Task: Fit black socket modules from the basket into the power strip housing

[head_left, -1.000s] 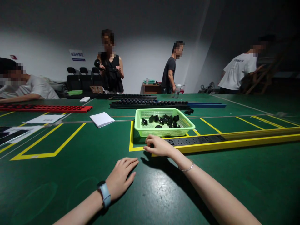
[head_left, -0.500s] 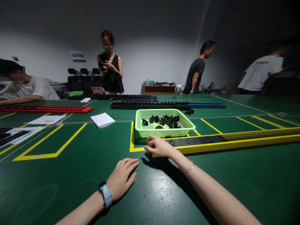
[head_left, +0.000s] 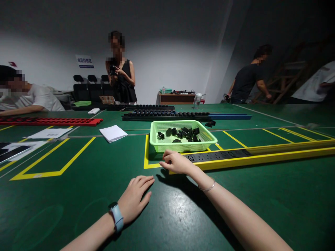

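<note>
My left hand (head_left: 134,198) lies flat and open on the green table, fingers stretched forward, a watch on the wrist. My right hand (head_left: 176,162) rests on the near end of a long yellow power strip (head_left: 261,155), fingers curled down over its left end; what, if anything, they hold is hidden. Just beyond the right hand stands a light green mesh basket (head_left: 206,141) holding several black plugs (head_left: 183,134).
A white notepad (head_left: 113,133) lies left of the basket. Black strips (head_left: 164,114), a blue one (head_left: 230,117) and a red strip (head_left: 52,121) lie farther back. One person sits at the far left (head_left: 28,99); another stands behind the table (head_left: 120,75); others move at the right.
My hands have stayed in place. The person in the dark shirt has walked to the right behind the table, and the one in the white shirt has moved toward the right edge.
</note>
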Demonstrator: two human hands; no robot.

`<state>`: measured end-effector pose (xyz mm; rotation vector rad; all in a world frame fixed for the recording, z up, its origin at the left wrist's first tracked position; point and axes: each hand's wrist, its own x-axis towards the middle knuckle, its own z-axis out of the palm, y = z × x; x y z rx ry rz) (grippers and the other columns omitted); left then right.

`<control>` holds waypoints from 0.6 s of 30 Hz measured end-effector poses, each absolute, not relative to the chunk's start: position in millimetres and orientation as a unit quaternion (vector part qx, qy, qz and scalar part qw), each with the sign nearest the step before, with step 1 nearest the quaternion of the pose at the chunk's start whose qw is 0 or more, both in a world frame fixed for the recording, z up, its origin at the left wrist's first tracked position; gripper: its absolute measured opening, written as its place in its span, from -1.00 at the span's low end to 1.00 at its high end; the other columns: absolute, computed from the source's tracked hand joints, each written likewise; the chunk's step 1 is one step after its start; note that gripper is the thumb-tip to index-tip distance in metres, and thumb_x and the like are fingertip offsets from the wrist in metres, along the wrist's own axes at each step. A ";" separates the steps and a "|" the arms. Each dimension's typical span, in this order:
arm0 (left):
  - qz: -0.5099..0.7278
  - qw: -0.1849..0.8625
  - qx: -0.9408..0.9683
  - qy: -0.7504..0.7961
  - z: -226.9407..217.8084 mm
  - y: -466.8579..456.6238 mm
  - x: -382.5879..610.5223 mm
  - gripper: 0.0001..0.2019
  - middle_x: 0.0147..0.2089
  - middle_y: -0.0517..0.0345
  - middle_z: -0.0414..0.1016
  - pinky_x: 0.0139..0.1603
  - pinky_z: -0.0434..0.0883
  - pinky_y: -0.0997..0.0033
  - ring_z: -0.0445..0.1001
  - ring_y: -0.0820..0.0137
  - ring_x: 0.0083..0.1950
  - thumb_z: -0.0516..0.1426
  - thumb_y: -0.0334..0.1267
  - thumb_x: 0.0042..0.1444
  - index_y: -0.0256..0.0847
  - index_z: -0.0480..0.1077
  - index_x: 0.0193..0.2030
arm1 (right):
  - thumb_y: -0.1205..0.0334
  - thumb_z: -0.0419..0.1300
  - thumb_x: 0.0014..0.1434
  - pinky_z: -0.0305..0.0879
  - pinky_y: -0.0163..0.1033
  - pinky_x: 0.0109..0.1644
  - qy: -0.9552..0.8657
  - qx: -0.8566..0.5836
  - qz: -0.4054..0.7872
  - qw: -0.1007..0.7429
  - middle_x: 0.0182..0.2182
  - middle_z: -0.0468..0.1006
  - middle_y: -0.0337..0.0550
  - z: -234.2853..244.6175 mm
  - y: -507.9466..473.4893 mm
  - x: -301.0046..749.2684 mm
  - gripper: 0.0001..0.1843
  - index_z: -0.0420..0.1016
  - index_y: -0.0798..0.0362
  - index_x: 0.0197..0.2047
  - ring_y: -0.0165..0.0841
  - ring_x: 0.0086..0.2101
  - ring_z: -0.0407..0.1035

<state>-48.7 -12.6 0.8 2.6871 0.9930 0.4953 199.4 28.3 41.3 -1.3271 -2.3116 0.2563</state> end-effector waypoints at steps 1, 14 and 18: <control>0.172 0.116 0.918 0.339 0.6 -12.5 -48.9 -0.61 0.22 0.09 0.33 0.20 0.28 0.04 0.25 0.25 0.18 -0.02 -0.29 0.26 -0.11 0.25 0.22 | 0.08 0.12 0.23 0.22 -0.33 -0.24 -0.841 -0.483 0.092 0.227 -0.27 0.45 -0.12 41.2 28.6 199.1 -0.61 0.48 0.12 -0.54 -0.47 -0.38 0.36; 0.175 0.120 0.919 0.333 1.1 -13.8 -49.3 -0.61 0.22 0.07 0.34 0.19 0.28 0.04 0.26 0.25 0.17 -0.02 -0.30 0.25 -0.10 0.25 0.22 | 0.16 0.07 0.25 0.18 -0.36 -0.27 -0.840 -0.497 0.068 0.208 -0.29 0.47 -0.15 36.9 30.7 196.9 -0.62 0.48 0.11 -0.55 -0.48 -0.40 0.33; 0.180 0.123 0.919 0.329 2.5 -13.7 -48.8 -0.61 0.22 0.06 0.34 0.18 0.28 0.03 0.27 0.24 0.17 -0.02 -0.30 0.25 -0.09 0.25 0.22 | 0.18 0.08 0.25 0.18 -0.35 -0.28 -0.840 -0.499 0.065 0.203 -0.30 0.46 -0.15 38.3 29.6 196.5 -0.62 0.48 0.11 -0.55 -0.48 -0.40 0.33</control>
